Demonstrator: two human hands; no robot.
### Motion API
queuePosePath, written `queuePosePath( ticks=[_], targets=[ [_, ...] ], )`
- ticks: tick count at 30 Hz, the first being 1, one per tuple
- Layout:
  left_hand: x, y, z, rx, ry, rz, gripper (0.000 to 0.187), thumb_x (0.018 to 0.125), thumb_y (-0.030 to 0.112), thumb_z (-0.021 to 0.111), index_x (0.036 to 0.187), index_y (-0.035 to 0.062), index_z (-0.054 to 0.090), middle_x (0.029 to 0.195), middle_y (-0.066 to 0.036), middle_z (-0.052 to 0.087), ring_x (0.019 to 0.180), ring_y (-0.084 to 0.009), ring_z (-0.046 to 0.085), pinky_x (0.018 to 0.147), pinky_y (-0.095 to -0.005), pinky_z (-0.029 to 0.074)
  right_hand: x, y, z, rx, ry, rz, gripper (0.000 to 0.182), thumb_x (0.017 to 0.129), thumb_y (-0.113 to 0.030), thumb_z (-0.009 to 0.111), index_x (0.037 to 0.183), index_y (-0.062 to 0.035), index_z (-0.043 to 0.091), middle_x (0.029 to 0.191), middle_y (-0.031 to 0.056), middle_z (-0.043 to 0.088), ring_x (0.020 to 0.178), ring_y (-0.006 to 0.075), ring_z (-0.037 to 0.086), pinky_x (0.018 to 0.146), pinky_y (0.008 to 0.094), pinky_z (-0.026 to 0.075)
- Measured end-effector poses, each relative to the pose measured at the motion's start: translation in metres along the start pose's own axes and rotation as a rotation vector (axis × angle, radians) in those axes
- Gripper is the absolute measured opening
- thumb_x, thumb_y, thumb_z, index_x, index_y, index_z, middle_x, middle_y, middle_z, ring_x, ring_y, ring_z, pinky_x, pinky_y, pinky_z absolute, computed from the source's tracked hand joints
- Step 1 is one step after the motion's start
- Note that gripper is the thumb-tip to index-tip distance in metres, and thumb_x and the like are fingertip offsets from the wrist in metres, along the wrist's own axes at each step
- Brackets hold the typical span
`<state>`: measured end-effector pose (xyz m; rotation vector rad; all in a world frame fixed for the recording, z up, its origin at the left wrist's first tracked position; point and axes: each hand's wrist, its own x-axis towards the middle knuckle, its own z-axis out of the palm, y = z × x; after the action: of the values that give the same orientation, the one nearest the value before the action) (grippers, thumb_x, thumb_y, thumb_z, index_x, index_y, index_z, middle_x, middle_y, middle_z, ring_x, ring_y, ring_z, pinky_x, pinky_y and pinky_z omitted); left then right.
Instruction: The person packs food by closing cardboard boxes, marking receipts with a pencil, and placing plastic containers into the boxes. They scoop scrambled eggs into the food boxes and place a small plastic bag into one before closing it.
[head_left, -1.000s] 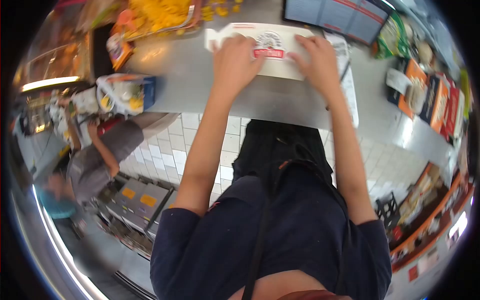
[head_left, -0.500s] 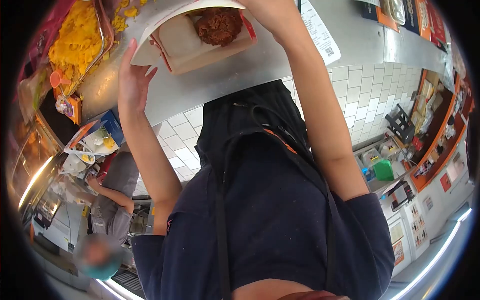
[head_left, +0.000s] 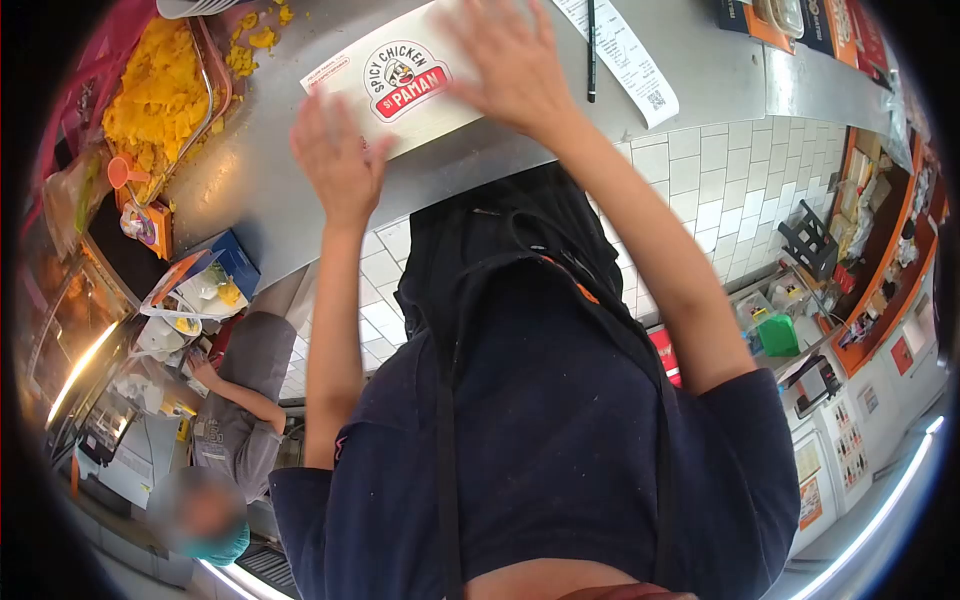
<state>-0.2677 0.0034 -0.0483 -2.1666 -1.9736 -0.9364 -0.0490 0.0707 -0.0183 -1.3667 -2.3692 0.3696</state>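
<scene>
A white takeaway box (head_left: 408,88) lies closed on the steel counter, its lid printed with a "Spicy Chicken Si Paman" logo. My left hand (head_left: 343,165) rests at the lid's left front part, fingers spread and a little blurred. Over the right end of the lid is my right hand (head_left: 512,72), also spread and smeared by motion at the fingertips. Neither hand grips anything. To the right of the right hand lie a dark pencil (head_left: 591,50) and a long printed receipt (head_left: 630,65). The food inside the box is hidden under the lid.
At the left, a tray of crumbly yellow food (head_left: 160,90) stands with crumbs around it and an orange scoop (head_left: 124,172) beside it. Packaged goods (head_left: 790,25) sit at the far right of the counter. A co-worker (head_left: 230,430) is at the lower left, near an opened carton (head_left: 205,280).
The lid, raised before over fried chicken and a white wrapped item, is now down. My left hand moved right onto the lid, and both hands flattened over it. The pencil shows more fully.
</scene>
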Motion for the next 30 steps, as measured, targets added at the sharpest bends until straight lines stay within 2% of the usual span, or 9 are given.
queuePosePath(
  ticks=[2, 3, 9, 17, 19, 21, 23, 26, 30],
  targets=[
    [0.008, -0.005, -0.010, -0.135, -0.406, 0.299, 0.054, 0.083, 0.029, 0.060, 0.128, 0.0033, 0.045, 0.138, -0.018, 0.036, 0.125, -0.0373, 0.036, 0.096, -0.0484, 0.034, -0.004, 0.019, 0.001, 0.091, -0.129, -0.212, 0.064, 0.080, -0.049, 0.055, 0.133, -0.0140, 0.041, 0.142, 0.0141, 0.032, 0.132, 0.0307, 0.028, 0.104, 0.0532, 0.022],
    [0.012, -0.006, -0.010, -0.136, -0.413, 0.295, 0.054, 0.083, 0.029, 0.060, 0.128, 0.0033, 0.045, 0.138, -0.018, 0.036, 0.125, -0.0373, 0.036, 0.096, -0.0484, 0.034, -0.004, 0.022, 0.000, 0.181, -0.257, -0.426, 0.067, 0.079, -0.053, 0.054, 0.133, -0.0160, 0.042, 0.146, 0.0114, 0.027, 0.135, 0.0304, 0.021, 0.105, 0.0569, 0.016],
    [0.010, -0.021, 0.011, -0.104, -0.347, 0.386, 0.063, 0.075, 0.038, 0.066, 0.129, 0.0085, 0.047, 0.135, -0.012, 0.043, 0.125, -0.0343, 0.037, 0.096, -0.0469, 0.036, 0.002, 0.021, 0.014, 0.056, 0.017, -0.462, 0.036, 0.082, -0.019, 0.048, 0.117, -0.0170, 0.055, 0.135, 0.0080, 0.046, 0.122, 0.0287, 0.045, 0.103, 0.0544, 0.025],
    [0.028, 0.002, -0.016, -0.008, -0.477, 0.297, 0.044, 0.073, 0.032, 0.070, 0.114, 0.0185, 0.061, 0.131, -0.005, 0.049, 0.124, -0.0260, 0.042, 0.101, -0.0503, 0.031, -0.003, 0.008, -0.017, -0.026, -0.056, -0.318, 0.046, 0.080, -0.047, 0.055, 0.114, -0.0165, 0.057, 0.130, 0.0040, 0.049, 0.124, 0.0235, 0.042, 0.104, 0.0556, 0.021],
    [0.047, 0.005, -0.017, -0.042, -0.473, 0.269, 0.041, 0.067, 0.033, 0.075, 0.104, 0.0204, 0.064, 0.129, -0.003, 0.050, 0.123, -0.0282, 0.041, 0.099, -0.0548, 0.029, -0.012, 0.015, -0.033, -0.197, 0.006, -0.180, 0.045, 0.086, -0.047, 0.050, 0.116, -0.0141, 0.055, 0.117, 0.0069, 0.058, 0.110, 0.0217, 0.053, 0.100, 0.0482, 0.030],
    [0.071, 0.018, -0.021, -0.039, -0.562, 0.286, 0.043, 0.054, 0.034, 0.078, 0.091, 0.0180, 0.064, 0.129, -0.006, 0.047, 0.123, -0.0299, 0.039, 0.096, -0.0608, 0.029, -0.030, 0.052, -0.030, 0.008, 0.256, 0.171, 0.052, 0.080, -0.031, 0.066, 0.119, -0.0005, 0.051, 0.104, 0.0152, 0.061, 0.090, 0.0277, 0.059, 0.077, 0.0342, 0.046],
    [0.076, 0.025, -0.007, -0.014, -0.561, 0.253, 0.043, 0.049, 0.030, 0.078, 0.088, 0.0172, 0.063, 0.130, -0.007, 0.044, 0.123, -0.0304, 0.038, 0.094, -0.0646, 0.027, -0.045, 0.066, -0.028, -0.041, 0.385, 0.605, 0.039, 0.081, -0.031, 0.063, 0.108, -0.0034, 0.056, 0.092, 0.0135, 0.062, 0.081, 0.0301, 0.059, 0.070, 0.0381, 0.047],
    [0.088, 0.036, 0.005, -0.016, -0.621, 0.259, 0.045, 0.041, 0.026, 0.076, 0.083, 0.0164, 0.062, 0.132, -0.009, 0.040, 0.124, -0.0314, 0.036, 0.091, -0.0706, 0.024, -0.065, 0.090, -0.010, -0.168, 0.098, 0.617, 0.032, 0.085, -0.029, 0.056, 0.099, 0.0000, 0.055, 0.089, 0.0168, 0.060, 0.078, 0.0336, 0.059, 0.071, 0.0433, 0.047],
    [0.100, 0.053, 0.011, 0.002, -0.753, 0.336, 0.052, 0.040, 0.023, 0.076, 0.088, 0.0169, 0.058, 0.132, -0.010, 0.039, 0.122, -0.0328, 0.036, 0.092, -0.0733, 0.022, -0.059, 0.099, -0.014, -0.134, 0.009, 0.683, 0.031, 0.087, -0.029, 0.050, 0.096, 0.0005, 0.054, 0.092, 0.0167, 0.061, 0.073, 0.0361, 0.059, 0.070, 0.0452, 0.047]
  ],
)
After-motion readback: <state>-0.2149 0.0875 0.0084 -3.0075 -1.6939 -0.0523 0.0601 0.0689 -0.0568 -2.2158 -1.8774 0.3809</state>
